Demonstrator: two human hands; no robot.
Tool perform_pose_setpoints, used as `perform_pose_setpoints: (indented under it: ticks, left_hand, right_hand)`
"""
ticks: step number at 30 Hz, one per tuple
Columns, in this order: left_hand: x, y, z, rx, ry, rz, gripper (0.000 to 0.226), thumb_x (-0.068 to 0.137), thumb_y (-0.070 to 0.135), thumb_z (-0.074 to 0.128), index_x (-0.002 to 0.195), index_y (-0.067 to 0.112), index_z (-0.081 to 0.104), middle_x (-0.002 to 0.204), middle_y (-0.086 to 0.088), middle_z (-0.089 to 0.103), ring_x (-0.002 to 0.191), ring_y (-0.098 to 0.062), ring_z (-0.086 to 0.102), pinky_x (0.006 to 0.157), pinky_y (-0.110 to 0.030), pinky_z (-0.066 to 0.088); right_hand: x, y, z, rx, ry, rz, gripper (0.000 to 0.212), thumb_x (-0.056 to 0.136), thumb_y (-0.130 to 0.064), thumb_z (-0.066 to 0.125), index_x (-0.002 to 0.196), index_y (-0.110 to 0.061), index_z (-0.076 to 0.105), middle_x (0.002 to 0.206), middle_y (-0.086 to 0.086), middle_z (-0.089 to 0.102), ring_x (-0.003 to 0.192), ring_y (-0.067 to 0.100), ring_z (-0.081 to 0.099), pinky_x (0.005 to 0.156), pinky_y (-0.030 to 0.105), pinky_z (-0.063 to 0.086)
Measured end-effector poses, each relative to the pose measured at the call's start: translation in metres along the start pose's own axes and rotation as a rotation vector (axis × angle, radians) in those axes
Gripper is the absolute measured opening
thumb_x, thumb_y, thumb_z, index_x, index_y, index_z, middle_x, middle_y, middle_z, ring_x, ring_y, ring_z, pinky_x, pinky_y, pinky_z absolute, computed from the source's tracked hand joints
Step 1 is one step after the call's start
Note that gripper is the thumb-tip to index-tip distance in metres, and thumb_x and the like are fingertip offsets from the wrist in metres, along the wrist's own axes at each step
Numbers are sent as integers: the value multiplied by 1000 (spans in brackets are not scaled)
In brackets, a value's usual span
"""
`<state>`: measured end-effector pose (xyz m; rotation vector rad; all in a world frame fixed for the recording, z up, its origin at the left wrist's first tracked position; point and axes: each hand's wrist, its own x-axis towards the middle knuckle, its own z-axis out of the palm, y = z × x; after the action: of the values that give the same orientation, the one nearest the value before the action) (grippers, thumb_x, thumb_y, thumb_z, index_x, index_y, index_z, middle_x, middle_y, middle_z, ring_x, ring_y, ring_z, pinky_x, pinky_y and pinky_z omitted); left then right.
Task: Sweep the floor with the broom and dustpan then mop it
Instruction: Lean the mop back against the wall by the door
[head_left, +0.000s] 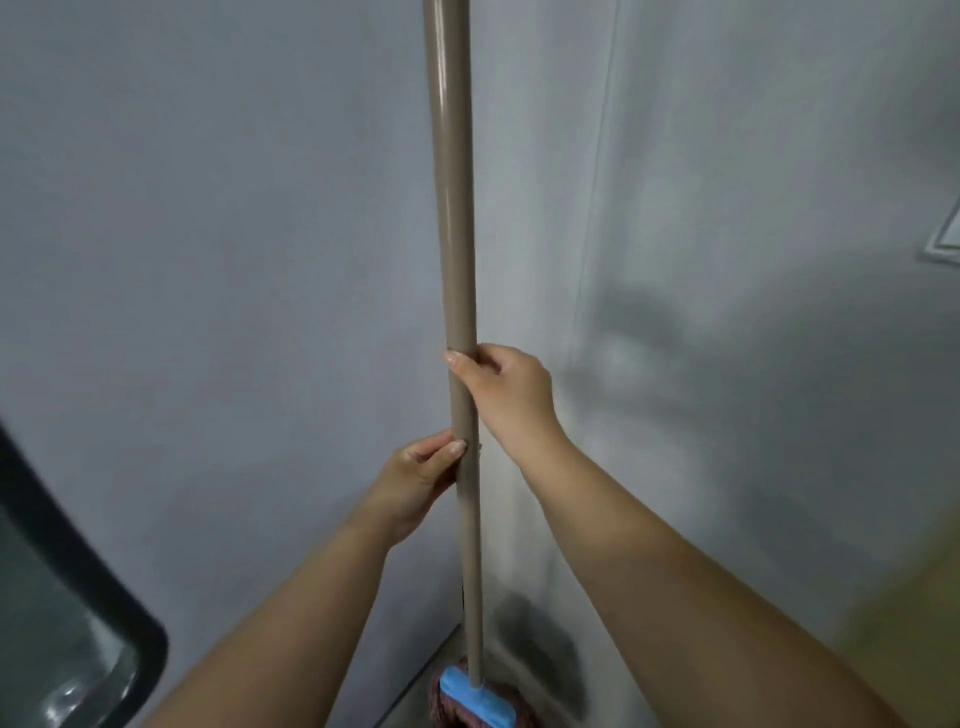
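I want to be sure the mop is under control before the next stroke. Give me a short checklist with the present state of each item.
1. Right hand grips the mop handle: ok, fingers wrapped round it.
2. Left hand grips the handle lower down: ok, thumb and fingers on it.
3. Handle upright: ok, close to vertical.
4. Mop head down at the floor: ok, it sits low by the wall corner.
5. Mop head wet: cannot tell.
6. Room to swing left: cannot tell; a dark-rimmed object stands at the left edge.
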<state>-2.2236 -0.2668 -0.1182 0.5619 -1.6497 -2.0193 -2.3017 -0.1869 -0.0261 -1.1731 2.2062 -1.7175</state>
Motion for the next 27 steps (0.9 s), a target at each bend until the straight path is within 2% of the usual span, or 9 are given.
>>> perform_pose_setpoints:
  ticks: [3, 5, 9, 13, 19, 23, 27]
  left_hand:
    - [2, -22, -22, 2, 50, -48, 28, 92, 1, 48, 119, 2, 58, 86, -1, 72, 77, -7, 67, 73, -17, 54]
    - [4, -36, -32, 22, 59, -95, 26, 91, 1, 51, 113, 9, 61, 89, 2, 73, 76, -3, 68, 67, -13, 53]
    - [7, -55, -48, 33, 64, -168, 25, 89, 4, 56, 111, 14, 62, 90, 5, 71, 74, -1, 67, 64, -12, 52]
    - [16, -63, -61, 72, 51, -169, 26, 88, 4, 58, 110, 17, 63, 88, 5, 71, 73, -1, 67, 64, -12, 52]
    - [36, -68, -65, 135, 46, -165, 28, 88, 8, 61, 114, 18, 63, 94, 8, 69, 82, -2, 67, 68, -12, 52]
    - [58, -79, -62, 286, 73, -177, 31, 90, 12, 59, 121, 7, 61, 111, -1, 64, 93, -9, 60, 79, -18, 47]
    - [75, -100, -60, 334, 77, -273, 32, 93, 15, 55, 123, 8, 59, 108, -5, 61, 93, -12, 56, 71, -13, 46]
  right_hand:
    - [-1, 24, 24, 19, -51, 62, 24, 87, -37, 61, 81, -15, 70, 71, -1, 66, 69, 13, 58, 58, 17, 42]
    - [-2, 42, 36, 63, -64, 117, 18, 87, -35, 61, 77, -21, 67, 65, -8, 62, 68, 12, 58, 60, 17, 45]
    - [-5, 68, 56, 144, -41, 219, 14, 86, -30, 63, 74, -22, 64, 63, -10, 61, 70, 13, 61, 76, 35, 56]
    - [-1, 80, 70, 196, 19, 259, 27, 86, -27, 64, 79, -2, 67, 67, 5, 61, 68, 16, 57, 79, 48, 55]
    - [13, 96, 76, 191, 34, 233, 17, 86, -28, 64, 78, -14, 68, 61, -7, 61, 66, 13, 59, 75, 37, 55]
    - [27, 125, 81, 187, 22, 284, 11, 88, -25, 62, 79, -19, 66, 62, -8, 59, 69, 14, 58, 72, 32, 52]
    - [39, 176, 83, 27, -47, 371, 20, 89, -31, 58, 75, -17, 62, 61, -8, 54, 62, 9, 53, 58, 17, 43]
